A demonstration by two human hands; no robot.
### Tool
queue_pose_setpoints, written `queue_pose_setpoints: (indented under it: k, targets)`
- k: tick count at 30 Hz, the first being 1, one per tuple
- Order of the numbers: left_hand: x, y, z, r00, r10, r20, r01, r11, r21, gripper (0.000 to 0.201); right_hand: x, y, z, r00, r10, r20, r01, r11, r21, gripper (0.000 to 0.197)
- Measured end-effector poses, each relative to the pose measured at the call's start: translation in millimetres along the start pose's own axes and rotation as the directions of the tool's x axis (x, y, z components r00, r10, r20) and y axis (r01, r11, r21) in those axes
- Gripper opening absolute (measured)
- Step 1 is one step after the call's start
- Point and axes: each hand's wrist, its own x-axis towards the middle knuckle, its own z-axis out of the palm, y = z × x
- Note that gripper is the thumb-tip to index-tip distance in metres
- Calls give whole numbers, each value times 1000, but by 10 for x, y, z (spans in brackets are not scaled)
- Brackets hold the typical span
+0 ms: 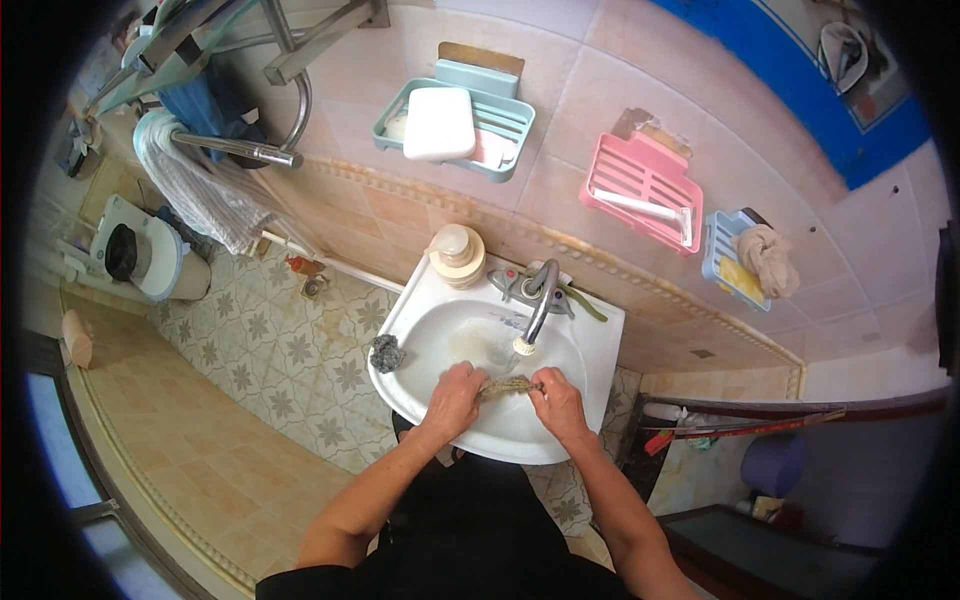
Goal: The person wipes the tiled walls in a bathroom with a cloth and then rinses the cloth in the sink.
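Both hands are over the near part of a white washbasin (400, 372). A brownish-green piece of cloth or scrubber (508, 387), narrow and twisted-looking, stretches between them. My left hand (457, 397) grips its left end, and my right hand (556, 402) closes round the right end. Just beyond them a chrome faucet (541, 310) curves over the bowl, its pale nozzle above the piece. Cloudy water appears to lie in the bowl. On the basin's left rim rests a grey steel-wool scourer (386, 353). A beige pump bottle (456, 258) stands at the back left corner.
On the wall hang a blue-green soap dish (385, 125) with a white box, a pink dish (640, 172) with a white razor-like item, and a blue dish (722, 262) holding a sponge. A towel (195, 170) hangs at left, above a toilet (180, 262).
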Motion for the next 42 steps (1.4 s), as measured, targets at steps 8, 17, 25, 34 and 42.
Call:
queue_pose_setpoints:
  k: [8, 17, 25, 34, 42]
  targets:
    - [-358, -233, 343, 988, 132, 82, -137, 989, 60, 15, -221, 555, 397, 993, -18, 113, 41, 979, -199, 31]
    - [-533, -432, 539, 957, -75, 279, 26, 985, 173, 7, -173, 594, 993, 906, 269, 327, -233, 962, -145, 26]
    - [-241, -487, 493, 995, -53, 84, 45, 994, 95, 17, -47, 252, 643, 886, -113, 451, 249, 934, -256, 7]
    - [217, -67, -64, 977, 31, 209, -58, 991, 124, 21, 89, 84, -192, 999, -6, 32, -5, 949, 315, 9]
    - [-41, -251, 209, 1000, -15, 6, 13, 983, 186, 19, -27, 394, 341, 994, -93, -50, 92, 995, -29, 32]
